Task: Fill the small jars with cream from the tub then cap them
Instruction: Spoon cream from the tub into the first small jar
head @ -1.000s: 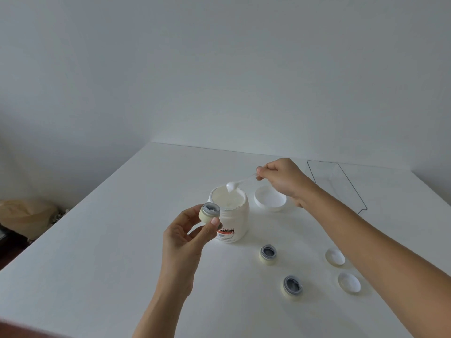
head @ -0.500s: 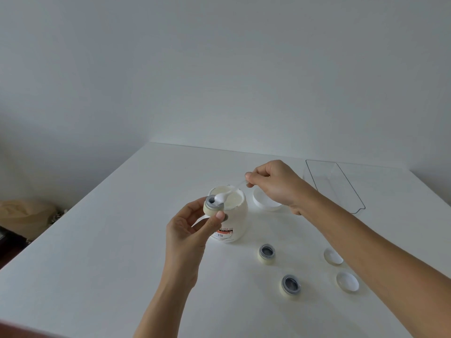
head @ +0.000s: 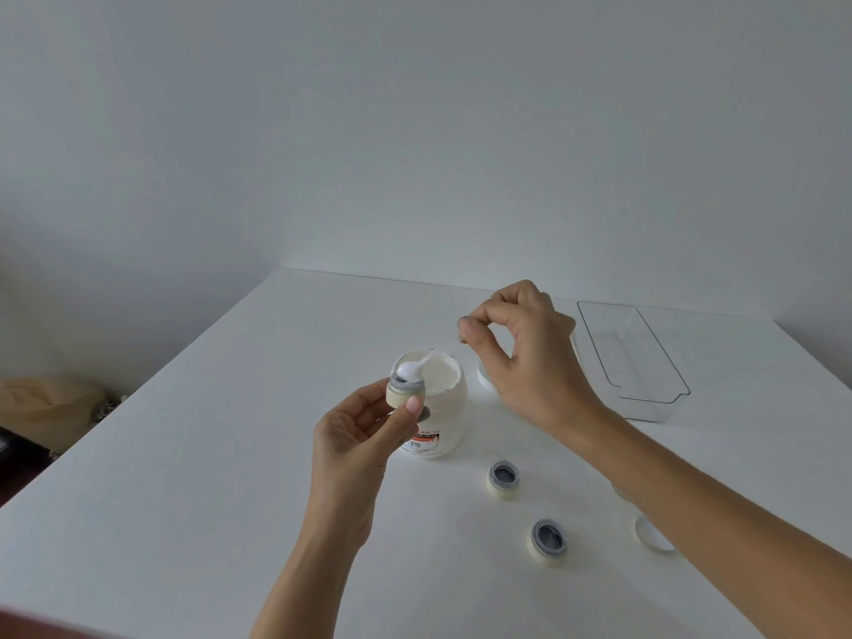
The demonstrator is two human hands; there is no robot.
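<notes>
A person's left hand holds a small cream-coloured jar up above a white desk, pinching it between the thumb and curled fingers, in front of an open tub of white cream. The jar's grey-rimmed mouth faces up, and the white bowl of a small spoon sits in that mouth, loaded with cream. The spoon's thin clear handle runs up and to the right toward the right hand, which pinches its far end between thumb and forefinger, the other fingers curled in; the handle itself is hard to make out against the pale desk.

The tub stands upright near the middle of the desk, its printed label partly hidden behind the left hand. Just behind the right hand, a white lid shows only as a sliver of its rim.

Two more small jars stand open on the desk nearer the camera: one just right of the tub, the other closer still and a little further right. Both are uncapped, and their insides look dark grey. Right of them, a small white cap lies mostly hidden behind the right forearm.

A clear plastic tray rests near the far right edge of the desk, well apart from the jars. A plain grey wall fills the background.
</notes>
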